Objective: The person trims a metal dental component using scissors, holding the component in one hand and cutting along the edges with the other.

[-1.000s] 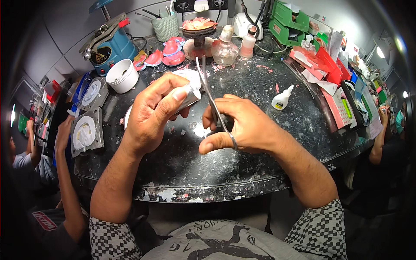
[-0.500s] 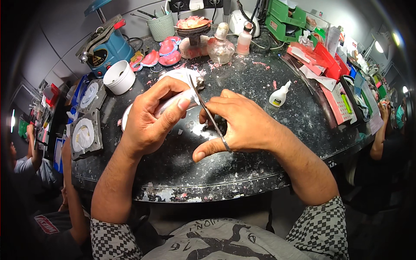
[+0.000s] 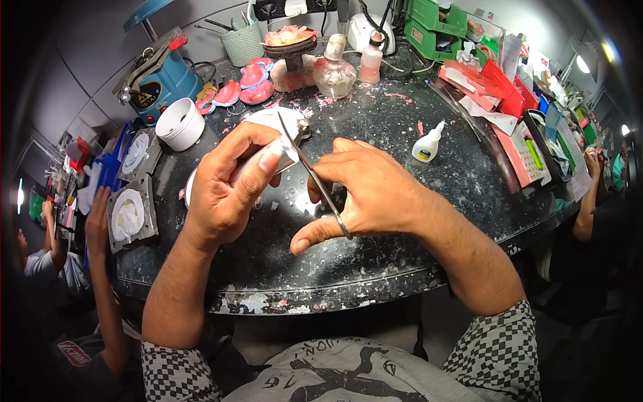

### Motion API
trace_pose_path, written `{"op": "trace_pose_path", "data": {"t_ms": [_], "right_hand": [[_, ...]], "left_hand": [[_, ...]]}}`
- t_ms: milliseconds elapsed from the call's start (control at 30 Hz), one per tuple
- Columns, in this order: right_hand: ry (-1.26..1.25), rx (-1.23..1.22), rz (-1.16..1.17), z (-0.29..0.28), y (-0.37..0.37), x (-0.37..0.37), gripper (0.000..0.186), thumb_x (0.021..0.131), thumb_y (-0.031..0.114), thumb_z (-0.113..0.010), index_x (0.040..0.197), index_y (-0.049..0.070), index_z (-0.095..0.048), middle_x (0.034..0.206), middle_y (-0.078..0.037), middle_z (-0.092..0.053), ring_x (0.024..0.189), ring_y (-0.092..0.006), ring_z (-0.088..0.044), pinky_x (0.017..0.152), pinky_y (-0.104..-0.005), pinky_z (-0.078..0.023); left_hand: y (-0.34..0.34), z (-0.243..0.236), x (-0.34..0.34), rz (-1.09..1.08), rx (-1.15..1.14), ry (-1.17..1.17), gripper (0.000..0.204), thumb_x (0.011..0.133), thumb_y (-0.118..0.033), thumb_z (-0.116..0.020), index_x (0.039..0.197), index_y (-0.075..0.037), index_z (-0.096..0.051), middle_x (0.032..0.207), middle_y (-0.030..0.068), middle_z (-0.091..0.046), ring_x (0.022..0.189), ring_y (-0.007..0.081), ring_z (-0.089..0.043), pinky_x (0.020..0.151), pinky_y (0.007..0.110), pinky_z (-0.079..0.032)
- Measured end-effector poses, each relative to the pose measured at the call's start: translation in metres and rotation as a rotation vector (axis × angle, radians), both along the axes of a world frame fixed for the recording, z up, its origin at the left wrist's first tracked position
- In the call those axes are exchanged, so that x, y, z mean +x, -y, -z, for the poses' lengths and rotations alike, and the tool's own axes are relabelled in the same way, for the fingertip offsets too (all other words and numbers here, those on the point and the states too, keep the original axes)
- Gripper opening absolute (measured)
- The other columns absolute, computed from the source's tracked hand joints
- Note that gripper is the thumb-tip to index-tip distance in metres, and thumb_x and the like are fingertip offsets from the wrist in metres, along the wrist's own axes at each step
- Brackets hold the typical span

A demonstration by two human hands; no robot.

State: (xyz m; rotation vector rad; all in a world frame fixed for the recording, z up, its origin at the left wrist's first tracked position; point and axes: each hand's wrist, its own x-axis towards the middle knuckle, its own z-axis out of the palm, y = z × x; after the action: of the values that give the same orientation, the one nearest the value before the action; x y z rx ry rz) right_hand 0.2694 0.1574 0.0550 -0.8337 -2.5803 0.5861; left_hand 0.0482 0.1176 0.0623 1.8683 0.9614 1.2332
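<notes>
In my left hand [image 3: 224, 184] a piece of thin clear plastic film [image 3: 288, 158] is pinched between thumb and bent fingers. My right hand [image 3: 382, 191] has a pair of metal scissors [image 3: 312, 173], its thumb through one handle loop. The blades point up and away, crossing the film's right edge; the spread of the blades is too fine to make out. Beyond my left fingers a round white plaster piece [image 3: 271, 119] lies on the table, partly hidden.
Left on the black table [image 3: 375, 268] are two plaster-filled metal flask halves [image 3: 127, 218] and a white tub [image 3: 181, 125]. Behind stand a blue machine [image 3: 161, 87], pink molds [image 3: 256, 84] and a glass burner [image 3: 335, 74]. A dropper bottle [image 3: 427, 144] stands right. A co-worker's arm [image 3: 100, 248] reaches in at left.
The film and both hands have shifted slightly, with the scissors still at the film. At left, the co-worker's hand has risen beside the flask halves, and a blue item there has moved.
</notes>
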Motion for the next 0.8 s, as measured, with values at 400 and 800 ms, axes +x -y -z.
{"op": "trace_pose_path", "data": {"t_ms": [400, 800], "right_hand": [[-0.013, 0.07, 0.04, 0.0046, -0.0033, 0.0013, 0.076, 0.068, 0.084, -0.067, 0.071, 0.008, -0.073, 0.066, -0.01, -0.063, 0.081, -0.0311, -0.064, 0.081, -0.0436, -0.051], [-0.036, -0.152, -0.029, 0.0016, -0.0025, 0.0012, 0.09, 0.06, 0.089, -0.069, 0.088, 0.004, -0.071, 0.089, -0.016, -0.068, 0.098, -0.0336, -0.062, 0.089, -0.043, -0.051]], "left_hand": [[-0.003, 0.0005, 0.0011, -0.041, 0.018, 0.051, 0.033, 0.102, -0.035, -0.052, 0.107, -0.002, -0.06, 0.078, -0.0002, -0.056, 0.067, 0.0049, -0.047, 0.059, 0.021, -0.033], [-0.0048, -0.0007, -0.0081, 0.059, -0.153, 0.115, 0.032, 0.102, -0.034, -0.055, 0.105, -0.002, -0.061, 0.082, -0.0003, -0.057, 0.068, 0.0045, -0.048, 0.059, 0.02, -0.035]]}}
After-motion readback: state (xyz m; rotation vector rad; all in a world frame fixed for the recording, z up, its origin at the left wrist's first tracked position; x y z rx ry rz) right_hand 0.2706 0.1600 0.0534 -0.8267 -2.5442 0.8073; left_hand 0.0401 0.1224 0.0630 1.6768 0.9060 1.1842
